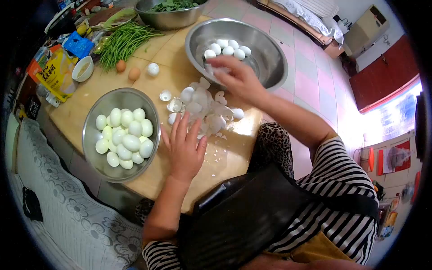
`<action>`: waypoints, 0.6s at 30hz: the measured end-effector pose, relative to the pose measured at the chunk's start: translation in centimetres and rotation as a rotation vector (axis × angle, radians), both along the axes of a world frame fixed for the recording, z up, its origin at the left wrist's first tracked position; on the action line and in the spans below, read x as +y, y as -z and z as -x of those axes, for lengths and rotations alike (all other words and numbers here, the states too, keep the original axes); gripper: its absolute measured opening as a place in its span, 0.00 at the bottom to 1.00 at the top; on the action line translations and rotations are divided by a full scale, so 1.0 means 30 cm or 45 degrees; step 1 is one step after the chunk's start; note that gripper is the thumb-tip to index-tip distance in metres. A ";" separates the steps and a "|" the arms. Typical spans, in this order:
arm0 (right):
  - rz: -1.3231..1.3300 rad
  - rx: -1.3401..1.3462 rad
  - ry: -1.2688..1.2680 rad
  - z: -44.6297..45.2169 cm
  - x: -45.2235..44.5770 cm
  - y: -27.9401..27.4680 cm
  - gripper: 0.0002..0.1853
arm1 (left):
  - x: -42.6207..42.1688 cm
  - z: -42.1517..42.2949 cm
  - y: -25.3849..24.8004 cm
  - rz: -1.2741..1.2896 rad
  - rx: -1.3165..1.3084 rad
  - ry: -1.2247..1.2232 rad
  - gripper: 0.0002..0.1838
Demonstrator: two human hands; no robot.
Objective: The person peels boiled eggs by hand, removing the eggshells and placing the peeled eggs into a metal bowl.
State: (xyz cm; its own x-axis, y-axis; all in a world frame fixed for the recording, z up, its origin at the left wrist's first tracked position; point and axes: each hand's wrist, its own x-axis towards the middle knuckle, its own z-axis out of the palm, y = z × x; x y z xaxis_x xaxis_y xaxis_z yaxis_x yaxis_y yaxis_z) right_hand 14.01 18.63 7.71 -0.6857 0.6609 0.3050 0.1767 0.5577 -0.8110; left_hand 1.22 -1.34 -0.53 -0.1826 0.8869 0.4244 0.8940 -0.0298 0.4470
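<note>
My left hand (185, 148) is over the table with its fingers spread, at the near-left edge of a heap of white eggshells (211, 110). It holds nothing that I can see. My right hand (238, 78) is at the near rim of a large steel basin (276, 74), its fingers blurred; something pale shows by the fingertips. Inside that basin lie several white unpeeled eggs (228, 51). Left of my left hand, a steel bowl (96, 168) holds several peeled eggs (131, 142). One white egg (237, 114) rests at the heap's right side.
Behind the bowl are two brown eggs (134, 74), a cracked white egg (153, 69), green stalks (119, 45), a small white bowl (83, 69) and a yellow packet (56, 74). A basin of leafy greens (168, 20) stands farther back. A covered sofa (67, 193) is at left.
</note>
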 end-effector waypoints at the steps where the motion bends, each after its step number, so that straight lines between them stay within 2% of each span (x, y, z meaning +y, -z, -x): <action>1: -0.167 -0.094 0.056 0.030 0.086 0.010 0.20 | 0.000 0.002 -0.005 -0.034 -0.023 0.041 0.22; 2: -0.333 -0.187 0.112 0.061 0.174 0.029 0.20 | 0.000 -0.008 -0.025 -0.086 -0.002 0.028 0.19; 4: -0.441 -0.589 0.277 0.125 0.330 0.079 0.24 | -0.005 -0.006 -0.011 -0.062 -0.085 0.099 0.18; 5: -0.451 -0.581 0.272 0.153 0.395 0.110 0.24 | -0.003 -0.003 0.000 -0.029 -0.170 0.178 0.18; 7: -0.456 -1.056 0.371 0.190 0.490 0.180 0.27 | 0.007 0.000 0.013 -0.111 -0.125 0.178 0.15; 8: -0.464 -1.047 0.374 0.199 0.500 0.189 0.27 | 0.007 0.007 0.014 -0.118 -0.136 0.216 0.14; 10: -0.266 -1.235 0.292 0.222 0.527 0.200 0.33 | 0.006 0.019 0.015 -0.145 -0.135 0.247 0.13; 11: -0.445 -1.336 0.362 0.237 0.523 0.226 0.33 | 0.004 0.021 0.016 -0.153 -0.169 0.251 0.12; 14: -0.500 -1.317 0.403 0.252 0.526 0.249 0.33 | -0.002 0.027 -0.006 -0.171 -0.221 0.268 0.11; 17: -0.561 -1.453 0.109 0.251 0.579 0.292 0.34 | -0.003 0.036 -0.013 -0.199 -0.237 0.289 0.11; 18: -0.533 -1.446 0.098 0.248 0.570 0.284 0.33 | -0.002 0.039 -0.013 -0.210 -0.239 0.310 0.11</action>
State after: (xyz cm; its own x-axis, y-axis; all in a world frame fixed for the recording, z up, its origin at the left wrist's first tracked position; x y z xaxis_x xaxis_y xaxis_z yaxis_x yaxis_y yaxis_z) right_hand 6.56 35.72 -0.81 -0.6645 0.7061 -0.2446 0.7147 0.6961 0.0679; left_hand 0.04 -1.40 -0.15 -0.0624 0.8361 0.5451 0.7546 -0.3179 0.5741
